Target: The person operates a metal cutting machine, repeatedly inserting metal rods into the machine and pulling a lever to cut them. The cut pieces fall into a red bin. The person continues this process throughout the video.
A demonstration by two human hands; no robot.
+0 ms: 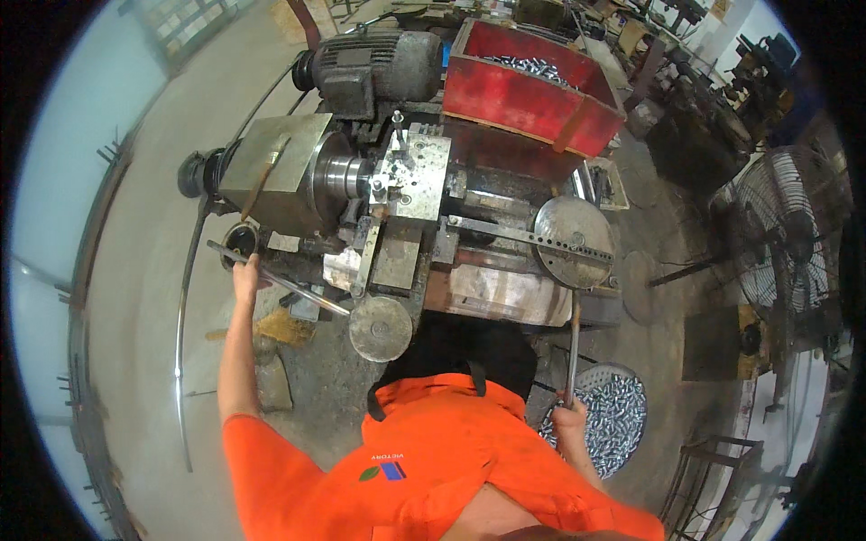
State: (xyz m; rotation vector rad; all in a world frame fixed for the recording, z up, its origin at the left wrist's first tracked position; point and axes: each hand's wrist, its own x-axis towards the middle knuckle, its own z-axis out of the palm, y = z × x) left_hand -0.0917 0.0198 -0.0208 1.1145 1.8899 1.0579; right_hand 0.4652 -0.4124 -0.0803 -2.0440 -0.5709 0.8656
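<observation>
My left hand point(246, 274) is wrapped round a long metal lever point(307, 293) that runs to a small round disc point(381, 329) at the front of a lathe-like machine. On the right, my right hand point(569, 418) is closed on the lower end of another lever point(575, 347), which hangs from a larger disc point(575, 242). A flat bar with a row of holes point(514, 233) crosses that disc toward the tool block point(422, 178) in the middle. Left of the block is the spindle chuck point(343, 174); whether a workpiece sits there I cannot tell.
A red bin point(528, 104) behind the machine holds small shiny metal parts. More lie in a round basket point(618, 419) beside my right hand. A motor point(383, 68) stands at the back, a brush point(262, 183) rests on the headstock cover, and a large fan point(785, 230) stands right.
</observation>
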